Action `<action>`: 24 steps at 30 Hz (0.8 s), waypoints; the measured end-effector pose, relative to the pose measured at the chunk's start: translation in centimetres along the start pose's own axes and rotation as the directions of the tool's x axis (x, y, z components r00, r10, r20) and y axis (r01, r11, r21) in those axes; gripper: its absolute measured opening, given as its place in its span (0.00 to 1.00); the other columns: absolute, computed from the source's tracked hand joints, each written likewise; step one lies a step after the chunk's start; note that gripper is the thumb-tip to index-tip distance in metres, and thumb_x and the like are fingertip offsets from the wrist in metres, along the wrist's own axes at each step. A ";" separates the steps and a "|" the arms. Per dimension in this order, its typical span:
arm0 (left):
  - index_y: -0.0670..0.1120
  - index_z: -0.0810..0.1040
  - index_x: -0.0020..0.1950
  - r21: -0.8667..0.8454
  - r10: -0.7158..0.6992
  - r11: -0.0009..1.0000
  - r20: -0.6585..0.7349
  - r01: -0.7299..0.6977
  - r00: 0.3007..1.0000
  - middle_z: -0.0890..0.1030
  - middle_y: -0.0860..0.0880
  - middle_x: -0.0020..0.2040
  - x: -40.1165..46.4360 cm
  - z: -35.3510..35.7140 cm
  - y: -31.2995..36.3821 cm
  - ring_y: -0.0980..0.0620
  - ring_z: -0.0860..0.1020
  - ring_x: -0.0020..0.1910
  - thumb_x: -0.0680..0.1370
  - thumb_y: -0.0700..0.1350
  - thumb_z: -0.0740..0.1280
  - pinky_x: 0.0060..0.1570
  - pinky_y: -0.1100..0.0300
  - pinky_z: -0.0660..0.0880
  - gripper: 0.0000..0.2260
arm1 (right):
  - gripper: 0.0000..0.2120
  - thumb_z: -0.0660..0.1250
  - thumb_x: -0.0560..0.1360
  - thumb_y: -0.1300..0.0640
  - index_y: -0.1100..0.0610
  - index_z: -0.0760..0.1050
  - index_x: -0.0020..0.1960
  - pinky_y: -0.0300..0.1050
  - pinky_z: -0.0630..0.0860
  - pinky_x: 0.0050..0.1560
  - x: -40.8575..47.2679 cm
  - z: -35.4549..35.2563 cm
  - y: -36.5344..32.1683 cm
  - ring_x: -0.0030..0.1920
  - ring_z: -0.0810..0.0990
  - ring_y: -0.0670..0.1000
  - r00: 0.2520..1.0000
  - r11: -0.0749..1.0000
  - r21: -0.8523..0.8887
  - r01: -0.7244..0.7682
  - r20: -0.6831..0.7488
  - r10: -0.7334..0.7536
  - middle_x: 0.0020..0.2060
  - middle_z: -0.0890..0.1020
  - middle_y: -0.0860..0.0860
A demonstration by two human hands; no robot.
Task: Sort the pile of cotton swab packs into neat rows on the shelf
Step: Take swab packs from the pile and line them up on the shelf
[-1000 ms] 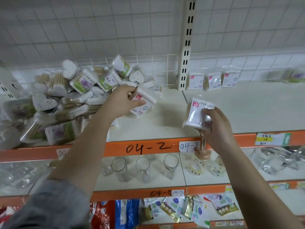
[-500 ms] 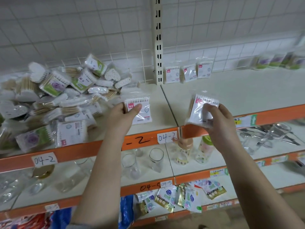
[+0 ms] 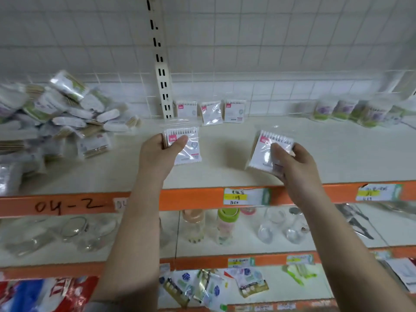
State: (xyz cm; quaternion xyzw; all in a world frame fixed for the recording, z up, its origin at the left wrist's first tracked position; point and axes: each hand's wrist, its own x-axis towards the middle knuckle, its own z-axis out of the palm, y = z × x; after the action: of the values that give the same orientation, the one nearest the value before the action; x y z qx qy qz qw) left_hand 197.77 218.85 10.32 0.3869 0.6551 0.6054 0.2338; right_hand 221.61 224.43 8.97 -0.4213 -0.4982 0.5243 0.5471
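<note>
- Left hand (image 3: 161,154) grips a swab pack (image 3: 185,146), thumb across its front: clear wrap, white swab tips on top, pink label.
- Right hand (image 3: 290,164) grasps a like pack (image 3: 266,152), tilted.
- Both are above the shelf (image 3: 225,174).
- Three matching packs (image 3: 210,112) stand behind; the pile (image 3: 58,118) lies left.

Both arms are reaching up and forward from the bottom of the view, forearms bare, with a bit of grey sleeve showing at the left elbow. The left hand (image 3: 159,154) is gripping a cotton swab pack (image 3: 185,146), thumb lying across its front and fingers wrapped behind its left edge. The right hand (image 3: 297,166) is holding a second cotton swab pack (image 3: 267,149) from the right side, thumb on the front face, fingers curling around its lower edge. The two hands are sitting at about the same height, well apart, wrists roughly straight.
</note>
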 end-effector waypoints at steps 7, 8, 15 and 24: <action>0.48 0.80 0.38 0.051 -0.007 0.999 -0.084 0.011 0.996 0.82 0.43 0.41 -1.0 6.6 1.3 0.50 0.76 0.40 0.73 0.48 0.72 0.43 0.56 0.71 0.06 | 0.02 0.65 0.77 0.59 0.56 0.75 0.50 0.41 0.79 0.42 6.2 -5.8 -0.9 0.41 0.81 0.48 0.993 0.997 -0.079 -0.021 0.117 0.031 0.39 0.81 0.49; 0.46 0.80 0.38 0.052 -0.007 0.999 -0.089 0.012 0.996 0.81 0.43 0.40 -0.8 7.2 1.3 0.50 0.75 0.39 0.73 0.48 0.72 0.41 0.57 0.70 0.07 | 0.04 0.65 0.77 0.59 0.57 0.75 0.52 0.40 0.79 0.41 7.0 -6.2 -0.9 0.43 0.81 0.49 0.992 0.996 -0.085 -0.025 0.123 0.035 0.42 0.81 0.50; 0.45 0.78 0.39 0.086 -0.022 0.996 -0.103 0.031 0.994 0.76 0.45 0.39 1.5 9.9 1.1 0.51 0.72 0.38 0.73 0.48 0.72 0.38 0.58 0.67 0.08 | 0.08 0.65 0.77 0.60 0.59 0.72 0.55 0.58 0.77 0.57 13.7 -5.7 -0.1 0.55 0.80 0.59 0.986 0.988 -0.156 -0.021 0.161 0.046 0.54 0.80 0.59; 0.32 0.76 0.43 0.173 0.000 0.985 -0.121 0.021 0.993 0.71 0.45 0.35 4.6 10.1 1.1 0.52 0.68 0.35 0.71 0.52 0.72 0.37 0.58 0.65 0.21 | 0.08 0.67 0.76 0.59 0.61 0.76 0.53 0.47 0.78 0.49 21.5 -1.9 1.4 0.46 0.80 0.54 0.981 0.981 -0.190 -0.035 0.182 0.070 0.47 0.81 0.56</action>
State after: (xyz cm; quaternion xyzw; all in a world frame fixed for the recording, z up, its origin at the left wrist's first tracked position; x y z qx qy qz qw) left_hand 203.14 228.67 10.57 0.3651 0.7205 0.5668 0.1623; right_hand 222.32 246.00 9.53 -0.4322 -0.5829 0.5274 0.4419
